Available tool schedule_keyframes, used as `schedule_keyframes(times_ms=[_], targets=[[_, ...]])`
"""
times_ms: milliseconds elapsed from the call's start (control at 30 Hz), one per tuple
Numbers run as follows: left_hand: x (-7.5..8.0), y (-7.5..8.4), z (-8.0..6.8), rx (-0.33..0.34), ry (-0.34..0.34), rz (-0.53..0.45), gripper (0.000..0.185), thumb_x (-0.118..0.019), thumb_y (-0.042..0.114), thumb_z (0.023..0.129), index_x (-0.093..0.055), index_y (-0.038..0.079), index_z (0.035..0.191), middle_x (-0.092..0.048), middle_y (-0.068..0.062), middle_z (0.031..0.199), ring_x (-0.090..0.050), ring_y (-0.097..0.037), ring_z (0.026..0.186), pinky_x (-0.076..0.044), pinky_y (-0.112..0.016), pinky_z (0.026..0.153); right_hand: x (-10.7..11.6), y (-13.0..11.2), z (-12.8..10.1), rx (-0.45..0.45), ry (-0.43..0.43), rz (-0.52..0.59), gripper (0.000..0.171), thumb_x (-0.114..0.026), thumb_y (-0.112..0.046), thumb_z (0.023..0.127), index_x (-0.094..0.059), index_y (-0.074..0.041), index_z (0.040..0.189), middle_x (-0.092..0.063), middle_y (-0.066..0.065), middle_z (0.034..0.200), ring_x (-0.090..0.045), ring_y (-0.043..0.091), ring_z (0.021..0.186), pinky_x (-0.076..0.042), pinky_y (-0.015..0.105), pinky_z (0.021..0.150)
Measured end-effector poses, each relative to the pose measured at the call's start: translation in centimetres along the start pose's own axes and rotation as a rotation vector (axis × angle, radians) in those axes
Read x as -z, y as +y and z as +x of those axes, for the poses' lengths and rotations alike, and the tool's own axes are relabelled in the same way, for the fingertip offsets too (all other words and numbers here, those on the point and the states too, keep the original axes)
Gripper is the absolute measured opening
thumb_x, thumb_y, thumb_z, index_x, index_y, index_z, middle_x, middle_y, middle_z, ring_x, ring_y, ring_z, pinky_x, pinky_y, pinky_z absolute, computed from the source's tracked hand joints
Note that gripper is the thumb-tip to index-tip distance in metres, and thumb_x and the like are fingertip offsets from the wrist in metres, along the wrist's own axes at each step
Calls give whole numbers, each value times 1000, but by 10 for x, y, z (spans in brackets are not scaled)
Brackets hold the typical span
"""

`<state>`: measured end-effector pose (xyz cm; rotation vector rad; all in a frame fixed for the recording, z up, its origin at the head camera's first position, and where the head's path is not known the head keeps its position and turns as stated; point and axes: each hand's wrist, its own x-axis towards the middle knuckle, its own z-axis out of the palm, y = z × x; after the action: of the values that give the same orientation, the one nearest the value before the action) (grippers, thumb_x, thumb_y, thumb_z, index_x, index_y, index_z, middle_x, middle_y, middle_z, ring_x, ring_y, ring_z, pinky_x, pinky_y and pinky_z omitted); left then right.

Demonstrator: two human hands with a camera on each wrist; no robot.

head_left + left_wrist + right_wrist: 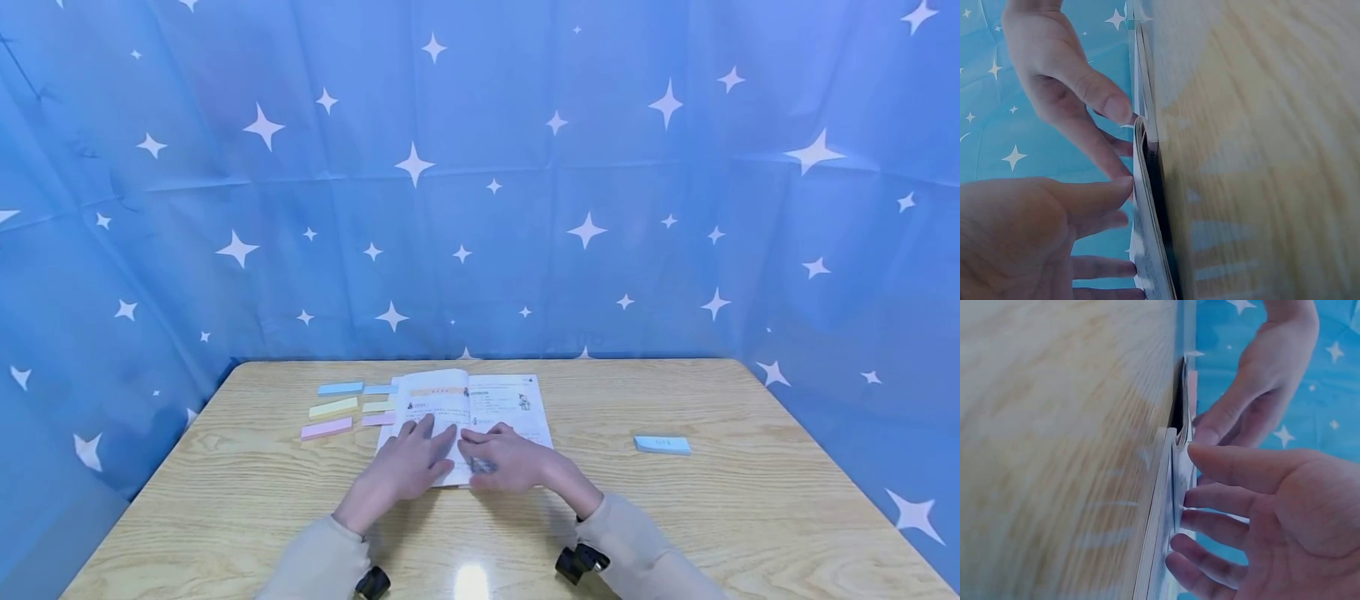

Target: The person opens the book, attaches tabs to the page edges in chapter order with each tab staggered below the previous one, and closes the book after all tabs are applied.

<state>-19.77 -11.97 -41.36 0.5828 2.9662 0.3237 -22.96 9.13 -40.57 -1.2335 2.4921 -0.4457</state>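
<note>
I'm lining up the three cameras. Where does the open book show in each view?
Head: the open book lies flat at table centre, under the left hand and right hand.
Left wrist: its page edges run down the middle.
Right wrist: its edge runs down the centre, fingertips on it.
Shared landmark: the wooden table.

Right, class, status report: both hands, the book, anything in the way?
Left hand and right hand open, fingers flat on open white printed workbook. Workbook flat on pale wooden table. Pastel sticky strips lie left, light-blue pad right; both apart from the workbook.
</note>
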Motion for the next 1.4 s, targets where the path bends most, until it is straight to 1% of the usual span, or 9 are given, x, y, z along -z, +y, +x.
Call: schedule_keyframes(times_ms=[133,300,633,733,867,967,1033,1100,1400], targets=[[1,2,1,1,-49,8,51,-52,36,106,-47,18,153,-34,-25,157,-39,-48,138,-43,-63,101,3,6,2,44,23,79,50,-54,-20,105,-46,3,148,-38,22,156,-63,29,118,-36,50,112],[1,2,0,34,-67,17,51,-51,38,106,-46,20,154,-34,-24,157,-39,-48,138,-39,-64,104,7,18,8,58,101,198,40,-54,-14,104,-57,2,141,-52,20,146,-68,29,104,-53,37,94],[2,2,-2,48,-101,28,52,-48,39,107,-42,21,156,-33,-22,159,-39,-46,139,-38,-65,105,19,33,40,-66,196,205,46,-60,-9,100,-49,8,142,-61,24,131,-68,28,100,-55,41,89],[3,2,-2,53,-104,30,52,-48,39,107,-42,21,156,-32,-21,159,-38,-46,139,-38,-65,106,21,39,52,-98,205,184,50,-58,-12,103,-44,7,146,-54,26,140,-64,33,112,-50,46,97],[2,2,-2,57,-109,35,52,-48,39,107,-42,22,156,-33,-20,159,-39,-45,139,-38,-64,106,20,49,65,-153,165,191,60,-54,-21,106,-30,4,156,-25,25,161,-54,41,127,-42,51,107],[2,2,-1,62,-113,48,52,-48,40,107,-42,24,156,-34,-18,159,-39,-44,139,-38,-64,106,18,56,73,-193,125,178,70,-54,-31,106,-20,1,159,-10,22,166,-42,39,139,-36,49,112],[1,1,-1,65,-114,62,52,-48,40,106,-42,25,156,-35,-17,159,-40,-43,139,-39,-63,105,17,58,77,-213,103,171,76,-55,-36,105,-17,0,160,-7,21,167,-37,37,143,-33,48,115],[1,0,-1,70,-117,68,52,-49,41,106,-42,25,156,-35,-16,159,-39,-43,139,-38,-64,105,17,60,80,-230,90,143,81,-57,-40,104,-16,0,160,-7,20,167,-19,33,151,-25,46,119],[3,-4,-3,94,-135,85,53,-52,41,105,-44,24,154,-36,-13,159,-38,-43,140,-38,-62,106,18,58,84,-296,33,105,82,-56,-46,103,-16,-5,161,-7,14,168,-15,32,153,-22,46,121]])
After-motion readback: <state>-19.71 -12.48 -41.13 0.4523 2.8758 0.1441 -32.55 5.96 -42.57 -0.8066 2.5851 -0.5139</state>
